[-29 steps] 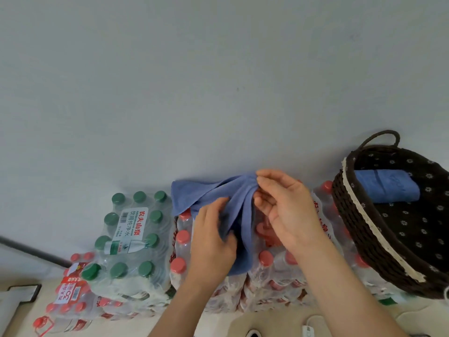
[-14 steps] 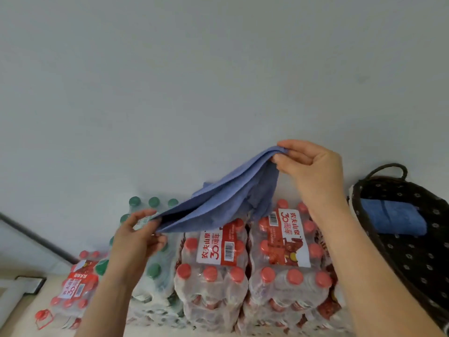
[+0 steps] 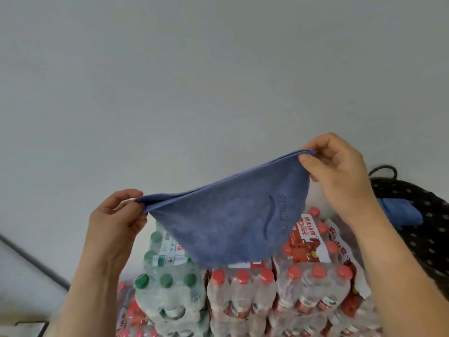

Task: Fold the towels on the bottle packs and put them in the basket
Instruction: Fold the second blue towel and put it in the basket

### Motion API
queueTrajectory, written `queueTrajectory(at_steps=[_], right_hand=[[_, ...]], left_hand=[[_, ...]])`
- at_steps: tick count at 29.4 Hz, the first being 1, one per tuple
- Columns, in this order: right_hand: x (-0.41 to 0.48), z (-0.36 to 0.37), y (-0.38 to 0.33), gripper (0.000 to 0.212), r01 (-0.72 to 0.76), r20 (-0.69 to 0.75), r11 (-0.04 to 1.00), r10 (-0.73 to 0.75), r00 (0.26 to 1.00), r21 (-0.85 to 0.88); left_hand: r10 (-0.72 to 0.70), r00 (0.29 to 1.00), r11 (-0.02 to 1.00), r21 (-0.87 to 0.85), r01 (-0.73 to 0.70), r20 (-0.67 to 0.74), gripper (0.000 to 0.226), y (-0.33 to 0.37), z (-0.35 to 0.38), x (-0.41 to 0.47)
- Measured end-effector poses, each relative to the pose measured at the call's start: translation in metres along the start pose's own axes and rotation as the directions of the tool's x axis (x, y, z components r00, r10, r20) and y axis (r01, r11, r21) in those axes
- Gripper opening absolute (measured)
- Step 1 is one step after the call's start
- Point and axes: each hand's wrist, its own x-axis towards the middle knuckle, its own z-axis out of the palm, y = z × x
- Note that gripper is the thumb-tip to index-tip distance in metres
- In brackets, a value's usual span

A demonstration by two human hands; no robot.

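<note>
A blue towel (image 3: pixel 226 220) hangs doubled over in the air above the bottle packs, its top edge stretched between both hands. My left hand (image 3: pixel 116 220) pinches its lower left corner. My right hand (image 3: pixel 337 166) pinches the higher right corner. Below the towel stand shrink-wrapped packs of red-capped bottles (image 3: pixel 279 288) and a pack of green-capped bottles (image 3: pixel 167 283). At the right edge sits a dark woven basket (image 3: pixel 427 239) with a folded blue towel (image 3: pixel 398 212) inside it.
A plain grey wall fills the upper half of the view. More red-capped packs (image 3: pixel 131 312) lie low at the left, beside a dark strip (image 3: pixel 34 261) along the wall's foot. The basket's handle (image 3: pixel 384 170) sticks up behind my right wrist.
The towel was bunched on the packs between both hands. It has been lifted and my hands have drawn apart, so it now hangs spread out, folded in half.
</note>
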Motion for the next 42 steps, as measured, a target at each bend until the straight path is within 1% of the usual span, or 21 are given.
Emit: queueTrajectory(at_steps=[2,4,6,12,15,17,19,20,22,23,25,28,30,32,33,34,36,37,39,42], right_hand=[[-0.016,0.001,-0.016,0.02,0.02,0.0,1.0,-0.02,1.0,0.005],[-0.033,0.003,-0.031,0.027,0.026,-0.028,0.999,-0.025,0.999,0.03],[-0.049,0.004,-0.044,0.029,0.002,-0.058,0.998,0.001,0.998,0.056],[-0.068,-0.007,-0.073,0.028,-0.081,-0.085,0.978,0.099,0.991,0.19],[-0.059,-0.008,-0.059,0.022,-0.159,-0.092,0.978,0.172,0.981,0.136],[-0.05,-0.004,-0.028,0.021,-0.263,-0.086,0.965,0.262,0.961,0.01],[-0.046,0.005,0.019,0.02,-0.394,-0.077,0.911,0.388,0.919,-0.123],[-0.045,0.011,0.045,0.019,-0.464,-0.074,0.872,0.458,0.886,-0.159],[-0.046,0.021,0.095,0.017,-0.59,-0.071,0.791,0.587,0.807,-0.166],[-0.045,0.025,0.117,0.016,-0.63,-0.08,0.758,0.627,0.775,-0.167],[-0.039,0.031,0.155,0.017,-0.659,-0.123,0.72,0.65,0.75,-0.217],[-0.024,0.036,0.194,0.023,-0.651,-0.149,0.682,0.644,0.751,-0.334],[-0.017,0.038,0.217,0.022,-0.619,-0.115,0.67,0.635,0.764,-0.409],[-0.01,0.043,0.233,0.021,-0.598,-0.092,0.665,0.631,0.77,-0.447],[-0.007,0.045,0.238,0.021,-0.58,-0.085,0.663,0.621,0.779,-0.472],[-0.003,0.047,0.242,0.019,-0.552,-0.069,0.657,0.609,0.79,-0.512],[0.002,0.049,0.247,0.013,-0.508,-0.036,0.642,0.6,0.799,-0.574],[0.002,0.049,0.25,0.01,-0.499,-0.03,0.643,0.596,0.803,-0.581],[0.001,0.048,0.256,0.01,-0.502,-0.021,0.65,0.599,0.8,-0.571],[0.0,0.046,0.261,0.012,-0.513,-0.011,0.655,0.611,0.792,-0.555]], left_hand=[[0.058,0.998,0.988,0.146,-0.056,-0.009,0.039,0.007,-0.012,-0.001],[0.095,0.995,0.972,0.22,-0.089,-0.019,0.039,0.014,-0.023,-0.003],[0.109,0.994,0.965,0.243,-0.102,-0.013,0.037,0.021,-0.033,-0.006],[0.108,0.987,0.949,0.284,-0.137,0.116,0.029,0.048,-0.044,-0.002],[0.103,0.991,0.942,0.311,-0.126,0.09,0.026,0.046,-0.03,0.012],[0.048,0.997,0.937,0.344,-0.064,0.056,0.025,0.024,-0.015,0.026],[-0.075,0.997,0.921,0.386,0.059,0.026,0.025,-0.012,0.0,0.039],[-0.143,0.99,0.907,0.401,0.126,0.012,0.025,-0.033,0.006,0.045],[-0.252,0.967,0.876,0.416,0.243,-0.034,0.024,-0.073,0.017,0.055],[-0.296,0.953,0.862,0.412,0.296,-0.065,0.023,-0.091,0.022,0.061],[-0.363,0.923,0.843,0.378,0.383,-0.126,0.023,-0.118,0.032,0.074],[-0.428,0.884,0.818,0.334,0.468,-0.189,0.024,-0.143,0.049,0.096],[-0.46,0.865,0.799,0.332,0.502,-0.202,0.025,-0.156,0.057,0.109],[-0.498,0.853,0.778,0.354,0.519,-0.155,0.025,-0.165,0.063,0.115],[-0.503,0.858,0.764,0.412,0.496,-0.102,0.029,-0.17,0.065,0.116],[-0.498,0.867,0.737,0.508,0.446,-0.038,0.035,-0.173,0.067,0.115],[-0.449,0.893,0.65,0.7,0.297,0.038,0.043,-0.181,0.069,0.11],[-0.401,0.915,0.607,0.761,0.228,0.045,0.042,-0.185,0.069,0.108],[-0.309,0.95,0.537,0.832,0.137,0.043,0.03,-0.19,0.069,0.108],[-0.256,0.963,0.408,0.913,0.031,0.081,0.018,-0.192,0.071,0.114]])
